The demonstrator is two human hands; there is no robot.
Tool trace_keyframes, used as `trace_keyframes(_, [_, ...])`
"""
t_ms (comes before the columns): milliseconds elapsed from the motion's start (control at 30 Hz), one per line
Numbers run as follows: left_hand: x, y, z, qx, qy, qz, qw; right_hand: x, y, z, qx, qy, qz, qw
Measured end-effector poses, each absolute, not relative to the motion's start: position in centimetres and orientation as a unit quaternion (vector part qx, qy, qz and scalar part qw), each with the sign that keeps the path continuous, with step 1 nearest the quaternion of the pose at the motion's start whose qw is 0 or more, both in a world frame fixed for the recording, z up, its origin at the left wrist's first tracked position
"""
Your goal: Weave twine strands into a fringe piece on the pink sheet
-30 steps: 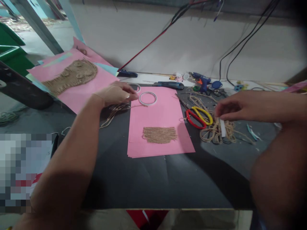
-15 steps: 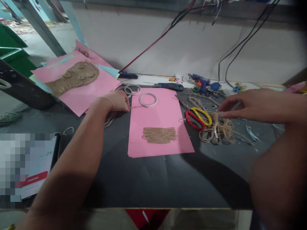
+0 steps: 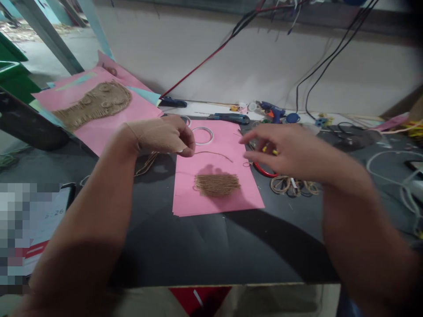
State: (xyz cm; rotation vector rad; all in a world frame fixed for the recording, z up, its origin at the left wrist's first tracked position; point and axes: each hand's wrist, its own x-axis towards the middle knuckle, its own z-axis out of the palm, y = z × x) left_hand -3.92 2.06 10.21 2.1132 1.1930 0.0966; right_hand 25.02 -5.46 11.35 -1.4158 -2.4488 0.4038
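My left hand (image 3: 165, 135) pinches a thin brown twine (image 3: 216, 154), whose free end reaches right over the upper part of a pink sheet (image 3: 185, 193). My right hand (image 3: 280, 147) hovers by the sheet's right edge, fingers apart and slightly blurred, with nothing seen between them. On the lower part of the sheet lies a patch of parallel brown twine strands (image 3: 217, 185). Near the sheet's top is a white ring (image 3: 202, 135). Red-handled scissors (image 3: 264, 171) are partly hidden under my right hand, beside a twine bundle (image 3: 280, 186).
A twine-covered shape (image 3: 99, 105) rests on pink sheets at the upper left. Behind are a blue cutter (image 3: 230, 118) and a blue glue gun (image 3: 272, 111). A tablet (image 3: 49, 220) lies at the left; cables (image 3: 386, 154) lie at the right.
My left hand has moved right and lifted, carrying the twine over the sheet. My right hand has moved left from above the twine bundle to the sheet's right edge. The view has shifted slightly.
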Motion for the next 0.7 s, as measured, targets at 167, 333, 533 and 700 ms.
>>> trace_keyframes(167, [-2.0,0.4,11.1,0.818,0.422,0.081,0.383,21.7,-5.2,8.8,-0.431,-0.833,0.282,0.202])
trace_keyframes(333, [-1.4,0.7,10.2,0.807,0.401,0.1,0.423,22.1,-4.5,7.9,-0.438,-0.761,0.418,0.232])
trace_keyframes(533, [-1.4,1.5,9.4,0.779,0.419,0.111,0.453,22.2,-4.1,7.6,-0.435,-0.741,0.43,0.275])
trace_keyframes(700, [-1.3,1.8,9.0,0.79,0.424,0.07,0.437,22.0,-3.9,7.0,-0.478,-0.744,0.386,0.264])
